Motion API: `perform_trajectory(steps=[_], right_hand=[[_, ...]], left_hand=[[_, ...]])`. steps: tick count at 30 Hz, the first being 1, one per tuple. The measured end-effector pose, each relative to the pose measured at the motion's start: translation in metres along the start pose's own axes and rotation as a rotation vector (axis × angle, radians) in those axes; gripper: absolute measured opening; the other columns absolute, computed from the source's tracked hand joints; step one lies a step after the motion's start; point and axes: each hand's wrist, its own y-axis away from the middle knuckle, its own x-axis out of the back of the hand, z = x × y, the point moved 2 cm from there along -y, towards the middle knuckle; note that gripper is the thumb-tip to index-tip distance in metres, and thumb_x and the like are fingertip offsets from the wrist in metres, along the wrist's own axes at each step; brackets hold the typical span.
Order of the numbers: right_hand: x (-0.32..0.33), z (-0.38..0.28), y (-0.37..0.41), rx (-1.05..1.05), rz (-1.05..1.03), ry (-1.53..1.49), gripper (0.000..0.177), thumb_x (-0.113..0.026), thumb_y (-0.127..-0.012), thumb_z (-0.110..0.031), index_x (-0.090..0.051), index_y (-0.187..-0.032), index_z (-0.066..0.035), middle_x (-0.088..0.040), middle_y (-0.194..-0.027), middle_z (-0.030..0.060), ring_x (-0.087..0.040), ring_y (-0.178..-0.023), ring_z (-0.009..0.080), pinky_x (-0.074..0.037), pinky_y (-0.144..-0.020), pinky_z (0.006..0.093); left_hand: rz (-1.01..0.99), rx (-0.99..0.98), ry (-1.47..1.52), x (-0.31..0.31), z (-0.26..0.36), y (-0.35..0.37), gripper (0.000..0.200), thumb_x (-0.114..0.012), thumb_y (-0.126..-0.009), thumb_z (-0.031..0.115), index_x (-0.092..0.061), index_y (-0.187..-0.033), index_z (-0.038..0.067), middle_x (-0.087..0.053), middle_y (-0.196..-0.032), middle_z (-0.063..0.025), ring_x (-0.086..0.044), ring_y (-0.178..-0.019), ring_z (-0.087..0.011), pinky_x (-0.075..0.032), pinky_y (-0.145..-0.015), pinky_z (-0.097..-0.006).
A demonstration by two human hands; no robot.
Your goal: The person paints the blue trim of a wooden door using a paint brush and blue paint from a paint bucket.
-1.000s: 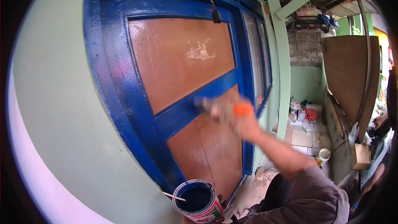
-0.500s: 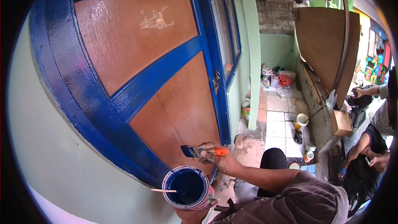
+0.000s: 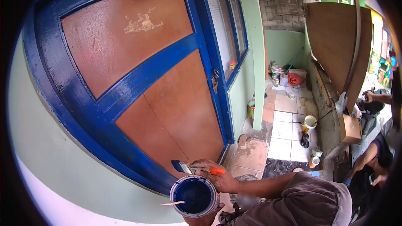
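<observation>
Brush point(image 3: 183, 167) moved from door rail point(image 3: 146, 75) to paint can point(image 3: 173, 193), right hand point(image 3: 228, 182) pinching handle point(image 3: 216, 170). Left hand point(image 3: 205, 219) cupped can underneath, likely keeping paint point(image 3: 192, 193) close.

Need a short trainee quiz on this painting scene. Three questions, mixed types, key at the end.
1. Multiple choice. What does the right hand hold?
A) a roller
B) a paintbrush
C) a scraper

2. True or false. The left hand holds the paint can, and a thin stick pokes out over its rim.

3. Fill in the missing word. The upper door panel is brown, and the door frame around it is ____.

Key: 1 B; 2 true; 3 blue
</observation>
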Motion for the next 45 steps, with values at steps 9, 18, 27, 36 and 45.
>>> perform_trajectory(steps=[9,18,27,36,45], right_hand=[[0.142,-0.038,0.071,-0.048,-0.108,0.013,0.040,-0.062,-0.106,-0.031,-0.063,-0.132,0.000,-0.063,-0.131,0.0182,-0.060,-0.127,0.0289,-0.046,-0.108,0.0375],[0.208,-0.083,0.115,-0.040,-0.155,0.033,0.042,-0.061,-0.107,-0.033,-0.062,-0.133,-0.001,-0.062,-0.131,0.0187,-0.059,-0.127,0.0293,-0.045,-0.109,0.0378],[0.197,-0.082,0.127,0.061,-0.085,0.059,0.038,-0.063,-0.106,-0.029,-0.063,-0.131,-0.001,-0.062,-0.131,0.0181,-0.059,-0.127,0.0301,-0.046,-0.108,0.0381],[0.164,-0.092,0.129,0.121,-0.020,0.049,0.035,-0.064,-0.105,-0.025,-0.064,-0.131,-0.003,-0.064,-0.131,0.0166,-0.060,-0.126,0.0285,-0.046,-0.107,0.0373],[0.124,-0.088,0.126,0.348,-0.005,0.254,0.031,-0.065,-0.104,-0.023,-0.066,-0.128,-0.003,-0.065,-0.129,0.0152,-0.061,-0.122,0.0291,-0.048,-0.104,0.0374]], left_hand=[[0.101,-0.008,-0.050,-0.179,0.032,0.023,0.068,-0.071,-0.093,0.041,-0.048,-0.146,0.006,-0.059,-0.142,-0.0091,-0.057,-0.129,-0.0215,-0.045,-0.110,-0.0420],[0.049,-0.155,-0.564,-0.264,0.072,0.043,0.076,-0.065,-0.094,0.054,-0.043,-0.151,0.009,-0.054,-0.148,-0.0111,-0.056,-0.133,-0.0265,-0.041,-0.114,-0.0510],[0.068,-0.316,-0.902,-0.253,0.073,0.058,0.087,-0.062,-0.092,0.066,-0.037,-0.156,0.011,-0.051,-0.153,-0.0117,-0.054,-0.137,-0.0286,-0.036,-0.119,-0.0583],[0.107,-0.446,-0.757,-0.221,0.070,0.066,0.087,-0.075,-0.084,0.063,-0.044,-0.146,0.010,-0.060,-0.135,-0.0064,-0.059,-0.123,-0.0216,-0.044,-0.107,-0.0458],[0.073,-0.430,-0.605,-0.185,0.090,0.076,0.075,-0.080,-0.087,0.051,-0.051,-0.141,0.007,-0.066,-0.126,-0.0061,-0.062,-0.112,-0.0196,-0.049,-0.098,-0.0404]])
